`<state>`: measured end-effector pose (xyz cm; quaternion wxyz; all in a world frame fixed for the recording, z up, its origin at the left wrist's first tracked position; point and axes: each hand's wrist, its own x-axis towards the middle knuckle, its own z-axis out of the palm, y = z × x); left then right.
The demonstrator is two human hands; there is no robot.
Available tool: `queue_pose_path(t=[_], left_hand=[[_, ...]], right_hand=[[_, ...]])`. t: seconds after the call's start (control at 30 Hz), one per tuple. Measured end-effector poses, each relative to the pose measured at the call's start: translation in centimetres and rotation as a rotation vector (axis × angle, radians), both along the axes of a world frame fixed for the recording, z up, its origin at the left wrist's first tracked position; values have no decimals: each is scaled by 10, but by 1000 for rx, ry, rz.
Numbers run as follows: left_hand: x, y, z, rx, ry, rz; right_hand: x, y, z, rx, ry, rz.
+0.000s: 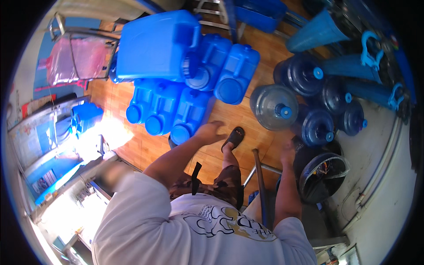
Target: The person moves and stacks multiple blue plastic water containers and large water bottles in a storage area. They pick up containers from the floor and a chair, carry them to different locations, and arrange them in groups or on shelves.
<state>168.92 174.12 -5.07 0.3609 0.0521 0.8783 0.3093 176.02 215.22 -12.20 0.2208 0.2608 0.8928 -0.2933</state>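
My left hand is held out with its fingers apart, and nothing shows in it. Just ahead of it stand several blue rectangular water containers with round caps. I cannot tell whether the fingertips touch the nearest one. My right hand hangs low between a clear round water jug and a black bin. Its fingers are smeared, so their shape and any hold stay unclear. A large blue container lies on top of the others at the upper left.
Several dark blue water jugs with light blue caps crowd the right wall. Tall blue cylinders stand farther back. By my legs rises a brown-topped metal stand. A pink wrapped jug sits at the left.
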Motion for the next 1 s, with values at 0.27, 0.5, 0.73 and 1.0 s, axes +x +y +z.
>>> queue_pose_path(t=[0.27, 0.5, 0.73, 1.0], left_hand=[[134, -304, -8, -411, -298, 413], [155, -398, -21, -106, -220, 505], [99, -419, -34, -50, 140, 605], [-12, -432, -86, -277, 449, 607]], right_hand=[[27, -124, 5, -182, -252, 298], [45, -254, 32, 30, -443, 458], [-3, -419, 51, 83, -58, 908], [-58, -524, -6, 252, 232, 1066]])
